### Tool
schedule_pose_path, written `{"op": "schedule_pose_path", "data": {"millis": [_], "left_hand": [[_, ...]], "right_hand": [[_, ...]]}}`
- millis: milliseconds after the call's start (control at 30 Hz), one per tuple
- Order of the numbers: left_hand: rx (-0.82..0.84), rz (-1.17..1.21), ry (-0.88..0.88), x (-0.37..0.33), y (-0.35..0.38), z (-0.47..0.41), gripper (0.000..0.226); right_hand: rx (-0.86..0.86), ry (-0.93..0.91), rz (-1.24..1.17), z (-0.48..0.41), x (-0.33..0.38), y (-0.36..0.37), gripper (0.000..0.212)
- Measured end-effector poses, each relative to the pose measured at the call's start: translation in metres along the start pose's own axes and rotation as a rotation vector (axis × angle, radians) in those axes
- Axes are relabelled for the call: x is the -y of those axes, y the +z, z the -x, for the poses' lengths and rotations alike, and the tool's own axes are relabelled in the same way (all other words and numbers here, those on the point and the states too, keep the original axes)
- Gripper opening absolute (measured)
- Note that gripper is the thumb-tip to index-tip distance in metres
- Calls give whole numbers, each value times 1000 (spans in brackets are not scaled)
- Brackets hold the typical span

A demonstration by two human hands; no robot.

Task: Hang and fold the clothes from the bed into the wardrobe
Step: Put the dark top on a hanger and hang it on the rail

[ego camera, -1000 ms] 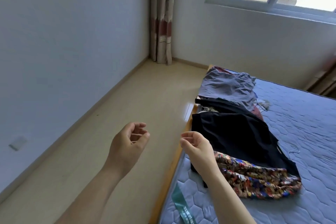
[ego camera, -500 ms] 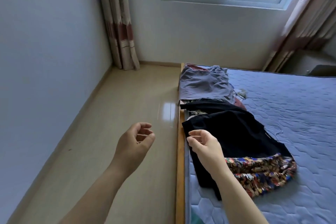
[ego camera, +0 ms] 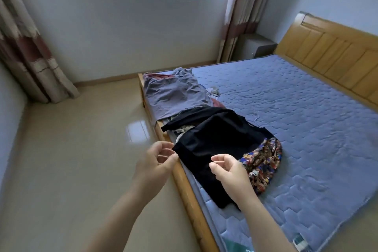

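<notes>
- Both hands are held out with fingers loosely curled and nothing gripped. The left hand (ego camera: pixel 157 162) hangs over the wooden bed rail (ego camera: pixel 185 182), its fingertips just beside the corner of the black garment (ego camera: pixel 214 145). The right hand (ego camera: pixel 230 173) hovers above that garment.
- Whether the left fingertips touch the cloth cannot be told.
- Since a second ago the view has been swung from the floor toward the bed (ego camera: pixel 306 129), and the hands have been brought from beside the pile to over it.
- The clothes are still heaped along the bed's near edge: a grey-blue garment (ego camera: pixel 173 96) at the far end, the black one in the middle, a patterned garment (ego camera: pixel 263 161) partly beneath it.
- A pick-up of the black garment is judged imminent; nothing has yet been hung or folded, and no wardrobe is seen.
</notes>
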State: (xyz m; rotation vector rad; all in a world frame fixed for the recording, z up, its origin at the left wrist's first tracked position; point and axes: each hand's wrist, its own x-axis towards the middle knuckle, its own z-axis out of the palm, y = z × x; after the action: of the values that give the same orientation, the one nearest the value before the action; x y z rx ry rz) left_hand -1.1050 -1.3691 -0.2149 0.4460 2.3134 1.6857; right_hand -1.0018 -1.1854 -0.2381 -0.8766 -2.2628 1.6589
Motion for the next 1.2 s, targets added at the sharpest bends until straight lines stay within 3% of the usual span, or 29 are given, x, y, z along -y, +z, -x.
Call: {"op": "schedule_pose_path", "data": {"millis": [167, 533, 767, 1200], "left_hand": [[180, 27, 27, 5, 27, -67, 18], [294, -59, 111, -12, 58, -222, 19], [449, -78, 82, -5, 79, -316, 19], [757, -150, 207, -15, 115, -486, 19]], "right_hand": [[-156, 69, -30, -43, -11, -9, 11], [-284, 108, -79, -178, 4, -21, 8], [-379, 185, -97, -244, 11, -17, 8], [-654, 364, -91, -340, 39, 7, 9]]}}
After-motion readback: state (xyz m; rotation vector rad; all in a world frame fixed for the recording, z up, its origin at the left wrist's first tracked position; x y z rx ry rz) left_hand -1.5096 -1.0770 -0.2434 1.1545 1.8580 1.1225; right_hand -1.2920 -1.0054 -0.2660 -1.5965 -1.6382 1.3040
